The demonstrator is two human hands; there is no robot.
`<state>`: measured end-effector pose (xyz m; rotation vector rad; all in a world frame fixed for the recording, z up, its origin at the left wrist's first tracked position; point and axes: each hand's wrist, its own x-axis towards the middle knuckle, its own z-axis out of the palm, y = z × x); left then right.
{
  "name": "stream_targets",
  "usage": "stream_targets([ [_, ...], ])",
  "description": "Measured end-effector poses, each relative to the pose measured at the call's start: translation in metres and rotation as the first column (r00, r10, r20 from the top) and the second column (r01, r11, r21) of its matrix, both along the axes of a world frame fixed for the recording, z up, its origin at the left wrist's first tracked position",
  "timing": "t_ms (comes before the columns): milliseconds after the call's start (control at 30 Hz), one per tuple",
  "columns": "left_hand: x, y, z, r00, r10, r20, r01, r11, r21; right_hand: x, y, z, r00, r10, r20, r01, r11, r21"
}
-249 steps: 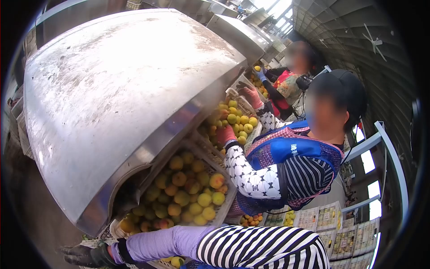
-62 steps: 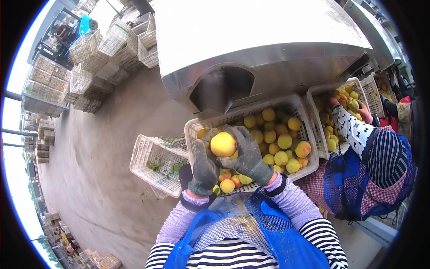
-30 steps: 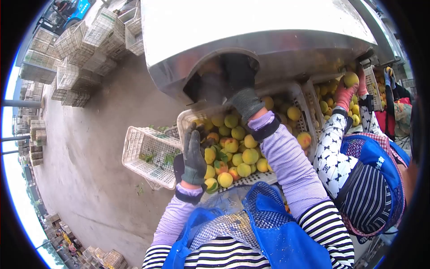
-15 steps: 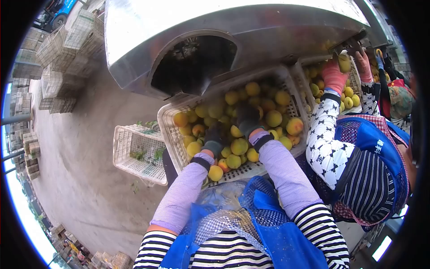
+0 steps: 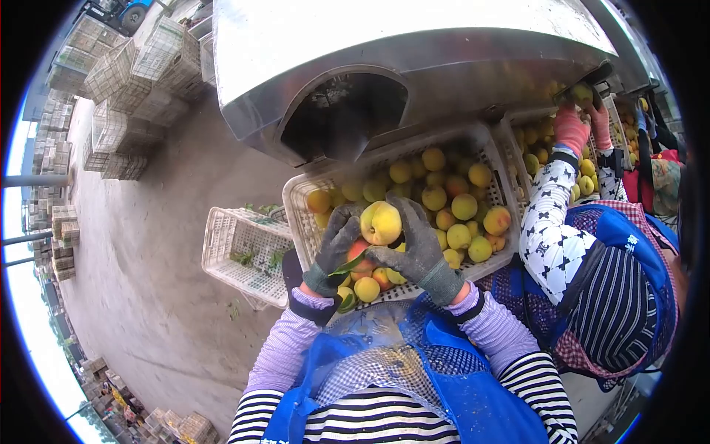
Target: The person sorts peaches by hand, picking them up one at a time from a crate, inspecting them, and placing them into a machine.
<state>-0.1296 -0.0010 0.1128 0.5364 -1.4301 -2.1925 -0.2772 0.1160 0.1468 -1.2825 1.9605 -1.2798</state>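
Note:
Over the near part of a white plastic crate (image 5: 299, 222) full of yellow-orange peaches (image 5: 464, 206), both my gloved hands are raised. A pale yellow peach (image 5: 381, 223) sits between them. My left hand (image 5: 336, 248) curls at its left side, with a red-orange peach (image 5: 359, 253) and a green leaf (image 5: 349, 264) close to its fingers. My right hand (image 5: 423, 255) is wrapped round the yellow peach from the right, its thumb below it. Both gloves are dark grey.
A metal machine (image 5: 414, 74) with a dark opening overhangs the crate. Left stands a white crate (image 5: 248, 280) with leaves; stacked crates (image 5: 122, 133) lie beyond. At right a co-worker's pink-gloved hand (image 5: 571, 129) reaches over another crate of peaches.
My hands have come up from among the peaches towards my body, now with a yellow peach between them. The co-worker's pink-gloved hand remains by the machine's edge. The view has shifted slightly.

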Motion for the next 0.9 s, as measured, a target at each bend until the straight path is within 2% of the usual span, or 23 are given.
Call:
stream_targets([
  [33,-0.004,0.000,0.009,1.000,0.017,0.004,-0.018,0.988,0.156,0.003,-0.004,0.009,0.999,-0.033,0.030,0.034,0.999,-0.010],
  [67,-0.007,0.001,0.024,0.999,0.023,0.034,-0.028,0.986,0.161,0.002,-0.006,0.017,0.996,-0.067,0.061,0.068,0.998,-0.018],
  [133,-0.018,-0.004,0.054,0.995,0.034,0.096,-0.050,0.984,0.170,-0.008,-0.013,0.028,0.998,-0.062,-0.013,0.060,0.994,-0.087],
  [233,-0.024,-0.022,0.056,0.997,-0.054,0.059,0.045,0.987,0.152,-0.021,-0.018,0.033,0.997,-0.026,-0.068,0.014,0.985,-0.172],
  [333,-0.024,-0.030,0.051,0.984,-0.051,0.173,0.095,0.961,-0.260,-0.028,-0.020,0.037,0.996,-0.014,-0.091,-0.002,0.986,-0.167],
  [367,-0.026,-0.034,0.050,0.983,-0.030,0.180,0.103,0.904,-0.414,-0.030,-0.022,0.039,0.995,-0.018,-0.098,0.003,0.989,-0.151],
  [433,-0.030,-0.042,0.049,0.995,-0.006,0.097,0.076,0.667,-0.741,-0.034,-0.029,0.041,0.991,-0.049,-0.123,0.030,0.988,-0.151],
  [500,-0.030,-0.044,0.036,0.970,0.158,0.183,-0.036,0.842,-0.539,-0.038,-0.045,0.044,0.972,-0.104,-0.211,0.072,0.985,-0.155],
  [567,-0.033,-0.050,0.040,0.945,0.294,0.142,-0.127,0.733,-0.668,-0.045,-0.076,0.049,0.914,-0.194,-0.356,0.139,0.975,-0.174],
  [600,-0.035,-0.053,0.042,0.924,0.363,0.119,-0.169,0.668,-0.724,-0.047,-0.090,0.046,0.906,-0.196,-0.374,0.148,0.977,-0.154],
  [667,-0.024,-0.062,0.031,0.907,0.418,0.052,-0.143,0.421,-0.895,-0.051,-0.122,0.025,0.889,-0.198,-0.413,0.164,0.979,-0.118],
  [700,-0.023,-0.057,0.036,0.925,0.370,0.088,-0.219,0.708,-0.671,-0.049,-0.134,0.010,0.876,-0.214,-0.432,0.210,0.976,-0.057],
  [733,-0.022,-0.053,0.040,0.925,0.371,0.080,-0.322,0.879,-0.351,-0.049,-0.146,0.001,0.831,-0.240,-0.502,0.224,0.970,-0.095],
  [800,-0.013,-0.051,0.024,0.891,0.436,0.126,-0.279,0.744,-0.607,-0.051,-0.168,-0.011,0.732,-0.278,-0.621,0.231,0.960,-0.157],
  [833,-0.010,-0.053,0.012,0.900,0.396,0.181,-0.306,0.872,-0.383,-0.056,-0.180,-0.013,0.734,-0.266,-0.625,0.216,0.964,-0.157],
  [867,-0.008,-0.054,0.006,0.920,0.360,0.156,-0.336,0.928,-0.160,-0.063,-0.195,-0.014,0.736,-0.258,-0.626,0.201,0.966,-0.161],
  [900,-0.008,-0.056,0.003,0.937,0.330,0.113,-0.339,0.939,0.065,-0.063,-0.194,-0.006,0.801,-0.224,-0.555,0.178,0.975,-0.136],
])
